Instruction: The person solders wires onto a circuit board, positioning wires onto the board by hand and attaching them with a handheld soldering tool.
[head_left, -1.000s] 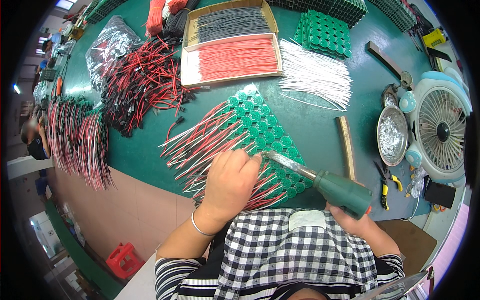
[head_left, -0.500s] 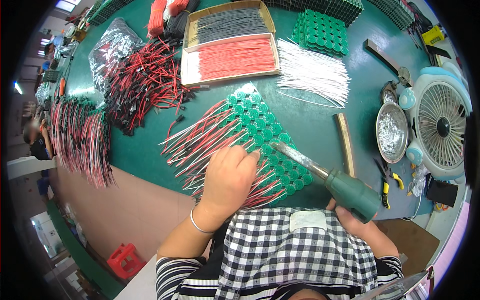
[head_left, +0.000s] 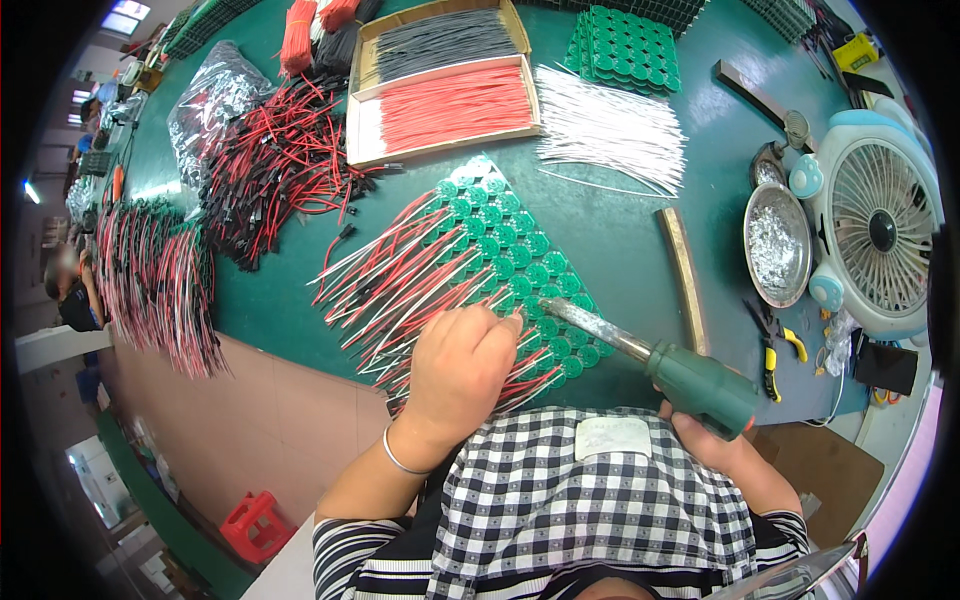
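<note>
My left hand [head_left: 460,365] is closed in a pinch, its fingertips over a green circuit board panel [head_left: 537,245] made up of several round boards. A thin wire appears to be between the fingertips, mostly hidden by them. Red and white wires [head_left: 400,285] fan out leftward from the panel and run under this hand. Wrapped in my right hand [head_left: 705,440] is the green handle of a soldering iron [head_left: 700,388]. Its metal tip points left and hovers at or just over the panel, close to my left fingertips; contact cannot be made out.
Behind the panel stand boxes of red wires [head_left: 455,105] and black wires [head_left: 440,45], beside loose white wires [head_left: 612,130]. Black-red leads [head_left: 275,170] are heaped left. Rightward are a metal bar [head_left: 683,280], a dish of silvery scraps [head_left: 778,245], pliers [head_left: 770,365] and a fan [head_left: 880,230].
The iron's tip and my left fingertips have shifted slightly toward me along the panel. The whole view has moved a little. Both hands keep their grips.
</note>
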